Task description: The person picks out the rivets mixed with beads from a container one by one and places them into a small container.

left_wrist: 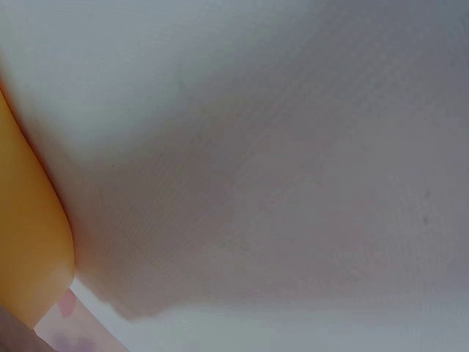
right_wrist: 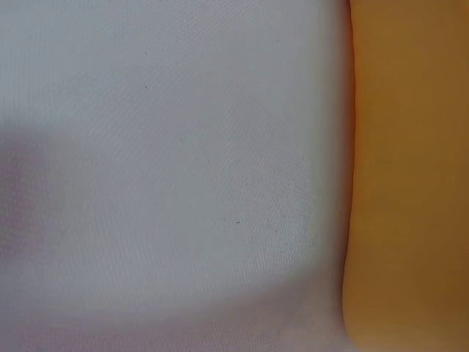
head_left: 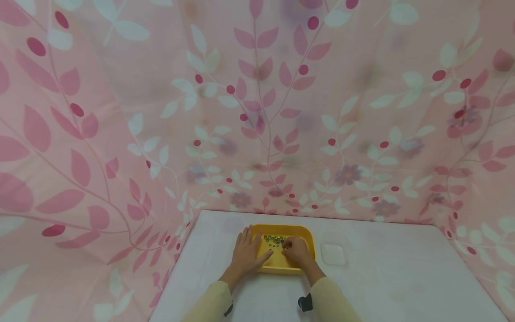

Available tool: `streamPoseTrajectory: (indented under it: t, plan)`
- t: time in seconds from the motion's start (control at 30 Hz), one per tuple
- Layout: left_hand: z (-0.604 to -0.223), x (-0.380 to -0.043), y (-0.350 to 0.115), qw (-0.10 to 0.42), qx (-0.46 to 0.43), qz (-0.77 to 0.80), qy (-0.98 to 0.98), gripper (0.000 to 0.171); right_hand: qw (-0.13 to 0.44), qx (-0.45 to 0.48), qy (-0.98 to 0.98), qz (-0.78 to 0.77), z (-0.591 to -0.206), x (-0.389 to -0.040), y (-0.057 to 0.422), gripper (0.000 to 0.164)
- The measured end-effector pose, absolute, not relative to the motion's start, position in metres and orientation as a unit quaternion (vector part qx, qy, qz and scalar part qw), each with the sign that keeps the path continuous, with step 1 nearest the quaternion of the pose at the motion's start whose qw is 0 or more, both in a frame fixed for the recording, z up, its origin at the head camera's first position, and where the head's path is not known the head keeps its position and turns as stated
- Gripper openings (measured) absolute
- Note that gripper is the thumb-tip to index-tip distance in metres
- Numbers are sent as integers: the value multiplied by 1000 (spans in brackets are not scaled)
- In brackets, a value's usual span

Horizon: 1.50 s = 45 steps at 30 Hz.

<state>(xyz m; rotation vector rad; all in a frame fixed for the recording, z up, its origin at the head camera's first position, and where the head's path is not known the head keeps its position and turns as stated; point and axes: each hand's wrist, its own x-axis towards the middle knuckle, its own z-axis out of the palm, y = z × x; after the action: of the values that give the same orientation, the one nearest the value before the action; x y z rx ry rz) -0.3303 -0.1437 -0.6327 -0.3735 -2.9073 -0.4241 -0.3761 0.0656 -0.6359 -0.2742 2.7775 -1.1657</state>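
A yellow tray (head_left: 281, 270) lies on the white table with several small glass marbles (head_left: 274, 238) in it, mostly greenish, gathered toward the back and middle. My left hand (head_left: 246, 255) rests over the tray's left side, fingers extended and thumb spread over the inside. Inside the right half, my right hand (head_left: 297, 250) reaches down with bent fingers, its fingertips right at the marbles; whether it pinches one I cannot tell. Only the tray's outer wall (left_wrist: 33, 220) shows at the edge of the left wrist view, and the same yellow wall (right_wrist: 410, 176) fills the right of the right wrist view.
A clear, square, shallow container (head_left: 333, 254) lies on the white table (head_left: 394, 273) just right of the tray. Pink floral cloth (head_left: 281, 112) hangs behind the table and along both sides.
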Motion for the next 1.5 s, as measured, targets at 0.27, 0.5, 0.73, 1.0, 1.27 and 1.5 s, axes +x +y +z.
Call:
streamPoseTrajectory:
  t: [0.27,0.5,0.73,1.0,1.27,1.5]
  plan:
    - [-630,-330,-143,102,-129,-155,-974,81,77,-68,917,-387,-639,-379,65,10]
    - [-630,-327,-144,93,-121,-150,-977,81,86,-57,912,-397,-636,-374,62,24]
    - [-633,-327,-146,79,-116,-147,-979,82,102,-17,923,-371,-625,-370,65,39]
    - [-636,-324,-146,100,-122,-152,-976,80,100,-47,928,-356,-629,-365,73,23]
    - [-639,-321,-143,95,-123,-145,-977,80,94,-69,928,-354,-631,-362,76,12]
    - [-631,-327,-144,101,-128,-163,-973,81,65,-66,933,-349,-630,-371,74,13]
